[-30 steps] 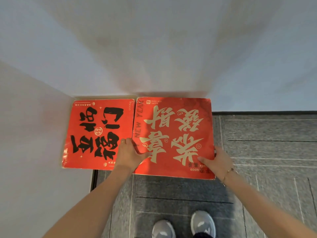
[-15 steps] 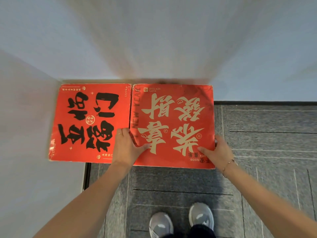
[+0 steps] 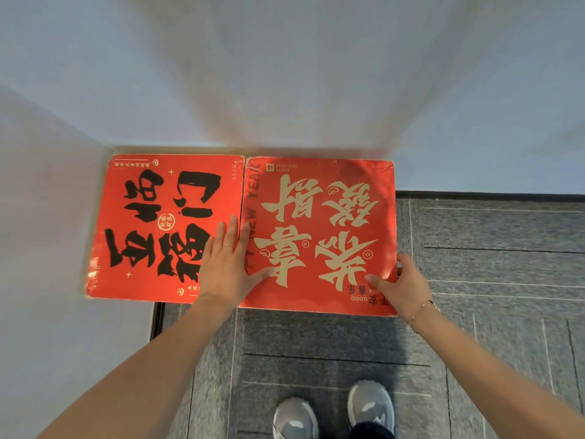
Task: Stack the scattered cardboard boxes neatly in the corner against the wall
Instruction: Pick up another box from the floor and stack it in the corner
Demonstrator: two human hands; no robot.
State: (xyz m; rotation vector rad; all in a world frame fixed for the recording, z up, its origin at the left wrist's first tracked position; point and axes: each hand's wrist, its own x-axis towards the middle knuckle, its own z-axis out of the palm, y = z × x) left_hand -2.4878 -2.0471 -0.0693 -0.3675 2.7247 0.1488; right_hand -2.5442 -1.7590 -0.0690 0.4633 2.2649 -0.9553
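While walls (image 3: 285,74) hem boxes (image 3: 319,229), grey shoes (image 3: 370,407)

Our left hand opens flat

Our left hand (image 3: 228,264) used to curl at the edge of the gold-letter box (image 3: 319,236). Now its fingers (image 3: 232,231) lie straight, over the line where that box meets the black-letter box (image 3: 164,228). Our right hand (image 3: 400,286) now sits a bit higher up the gold-letter box's side.

Grey carpet floor (image 3: 490,280): two red boxes (image 3: 319,217), grey shoes (image 3: 370,407).
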